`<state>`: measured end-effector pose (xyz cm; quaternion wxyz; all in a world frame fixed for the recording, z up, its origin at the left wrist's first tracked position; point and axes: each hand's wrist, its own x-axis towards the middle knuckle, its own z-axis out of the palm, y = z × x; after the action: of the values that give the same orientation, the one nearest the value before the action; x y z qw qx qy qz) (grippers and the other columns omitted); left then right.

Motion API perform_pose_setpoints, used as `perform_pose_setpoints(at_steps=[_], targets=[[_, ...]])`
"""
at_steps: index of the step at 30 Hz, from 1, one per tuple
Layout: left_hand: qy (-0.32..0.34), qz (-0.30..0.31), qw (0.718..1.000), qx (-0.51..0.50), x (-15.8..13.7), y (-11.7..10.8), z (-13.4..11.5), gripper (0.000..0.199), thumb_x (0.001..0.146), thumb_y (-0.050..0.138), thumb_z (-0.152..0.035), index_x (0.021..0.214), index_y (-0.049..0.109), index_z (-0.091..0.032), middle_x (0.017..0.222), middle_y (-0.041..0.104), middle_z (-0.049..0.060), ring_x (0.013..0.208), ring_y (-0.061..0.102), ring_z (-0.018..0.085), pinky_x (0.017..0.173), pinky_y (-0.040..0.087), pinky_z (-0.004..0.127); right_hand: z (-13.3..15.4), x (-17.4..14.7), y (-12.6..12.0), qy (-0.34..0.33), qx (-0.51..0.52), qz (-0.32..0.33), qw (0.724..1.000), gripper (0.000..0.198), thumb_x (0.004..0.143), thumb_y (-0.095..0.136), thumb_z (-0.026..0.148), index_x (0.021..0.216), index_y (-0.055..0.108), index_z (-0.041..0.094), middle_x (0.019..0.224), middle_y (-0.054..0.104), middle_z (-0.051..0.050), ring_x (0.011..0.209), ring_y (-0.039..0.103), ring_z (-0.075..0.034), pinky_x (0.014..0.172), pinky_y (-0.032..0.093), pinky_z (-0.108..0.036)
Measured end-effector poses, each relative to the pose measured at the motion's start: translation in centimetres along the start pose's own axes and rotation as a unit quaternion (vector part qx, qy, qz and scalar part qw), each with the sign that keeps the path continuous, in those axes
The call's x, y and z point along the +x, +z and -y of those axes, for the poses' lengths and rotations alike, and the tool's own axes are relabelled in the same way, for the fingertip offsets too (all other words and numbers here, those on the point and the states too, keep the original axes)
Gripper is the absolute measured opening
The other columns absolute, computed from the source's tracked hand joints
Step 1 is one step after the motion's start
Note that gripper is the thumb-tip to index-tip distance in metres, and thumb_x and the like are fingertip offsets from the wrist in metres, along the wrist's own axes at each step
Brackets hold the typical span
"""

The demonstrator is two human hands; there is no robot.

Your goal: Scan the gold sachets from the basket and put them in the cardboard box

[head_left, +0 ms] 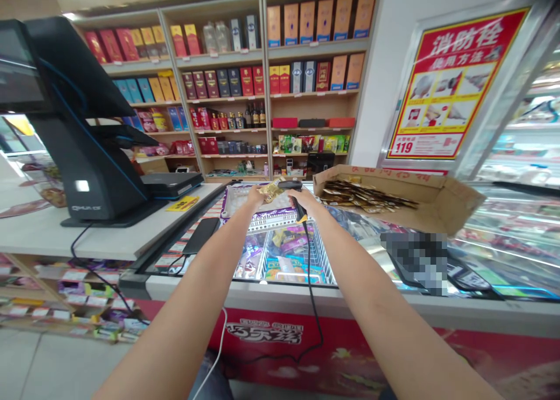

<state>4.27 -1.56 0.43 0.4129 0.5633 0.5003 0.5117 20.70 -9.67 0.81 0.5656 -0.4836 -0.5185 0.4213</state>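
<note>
My left hand (256,197) is closed on the edge of a shiny gold packet (272,190) and holds it over a purple-and-white tray (226,204). My right hand (305,200) grips a black barcode scanner (290,185), whose head points left towards the packet. A black cable (308,266) runs from the scanner's yellow-trimmed handle down the front of the freezer. Just right of my right hand, an open cardboard box (441,204) holds a pile of thin brown-and-gold packets (367,196). Both hands are small in view, and some fingertips are hidden.
Beneath the hands is a glass-topped freezer (376,295) with wire baskets of packaged goods. A black phone-like slab (202,235) lies left; other dark devices (464,274) lie right, one partly pixelated. A checkout terminal (100,155) stands on the left counter. Stocked shelves (265,102) line the back.
</note>
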Motion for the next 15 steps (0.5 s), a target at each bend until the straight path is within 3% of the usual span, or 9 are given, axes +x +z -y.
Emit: perform_pose_setpoints(at_steps=[4, 7, 15], targets=[[-0.026, -0.036, 0.999, -0.028, 0.2, -0.7, 0.0, 0.029, 0.074, 0.063, 0.001, 0.099, 0.065, -0.013, 0.1, 0.067, 0.01, 0.079, 0.068, 0.019, 0.066, 0.058, 0.03, 0.4, -0.5, -0.1, 0.001, -0.013, 0.001, 1.0, 0.02, 0.078, 0.063, 0.025, 0.062, 0.054, 0.018, 0.049, 0.055, 0.0, 0.044, 0.049, -0.011, 0.046, 0.039, -0.024], [-0.037, -0.06, 0.996, -0.051, 0.2, -1.1, 0.2, 0.037, 0.077, 0.06, 0.001, 0.11, 0.064, -0.014, 0.109, 0.065, 0.01, 0.079, 0.067, 0.017, 0.064, 0.058, 0.029, 0.5, -0.7, -0.2, 0.001, -0.035, 0.008, 0.999, 0.021, 0.076, 0.065, 0.028, 0.061, 0.054, 0.018, 0.049, 0.055, 0.0, 0.045, 0.048, -0.011, 0.047, 0.039, -0.024], [0.028, -0.071, 0.996, 0.039, 0.0, -0.9, 0.5, 0.035, 0.075, 0.065, -0.003, 0.108, 0.068, -0.014, 0.098, 0.069, 0.01, 0.078, 0.067, 0.018, 0.064, 0.054, 0.025, 0.2, -0.7, -0.4, -0.015, -0.085, 0.0, 0.996, 0.03, 0.078, 0.061, 0.034, 0.055, 0.053, 0.018, 0.049, 0.056, -0.002, 0.046, 0.049, -0.011, 0.051, 0.04, -0.025]])
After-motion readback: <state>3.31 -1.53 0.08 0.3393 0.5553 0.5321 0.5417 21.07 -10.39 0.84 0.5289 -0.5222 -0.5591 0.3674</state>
